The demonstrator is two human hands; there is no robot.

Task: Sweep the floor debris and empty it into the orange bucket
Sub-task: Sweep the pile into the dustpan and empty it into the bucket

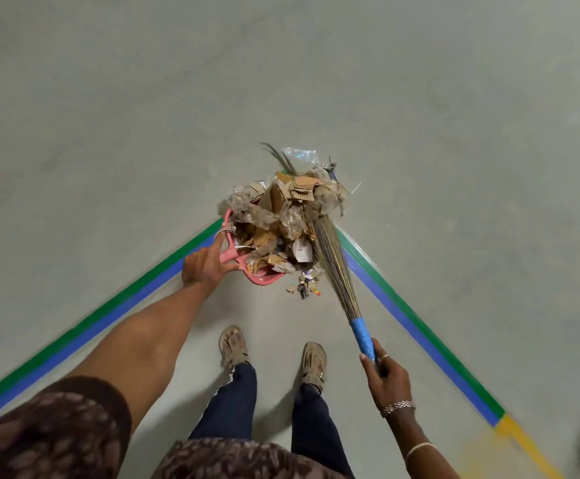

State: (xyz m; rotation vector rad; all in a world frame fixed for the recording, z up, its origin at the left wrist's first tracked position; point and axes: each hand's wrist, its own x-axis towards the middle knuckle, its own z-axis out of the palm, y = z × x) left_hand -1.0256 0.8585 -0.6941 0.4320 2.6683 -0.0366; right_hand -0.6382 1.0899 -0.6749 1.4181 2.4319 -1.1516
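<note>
The dustpan [228, 258] is smooth pink plastic with a bit of sheen, and the debris [274, 223] heaped in it is mostly torn corrugated cardboard [304, 188], rough and matt, plus crinkly clear plastic film [298, 154]. My broom [330, 261] is a bundle of dry, stiff grass stalks with a handle [362, 337] wrapped in shiny blue plastic. The floor [143, 115] looks smooth and matt with slick tape lines [109, 311] on it, and my bracelet [398, 406] is shiny metal.

1. Pink plastic dustpan [228, 257], heaped with brown and tan torn cardboard scraps [274, 202].
2. Straw-coloured grass broom [336, 271], bright blue wrap on the handle.
3. Pale grey-green concrete floor [281, 81] with green-and-blue tape stripes [109, 314], and one end goes yellow.
4. Navy trousers [236, 402], beige sandals [235, 345], brown blotchy-print sleeve [57, 433].
</note>
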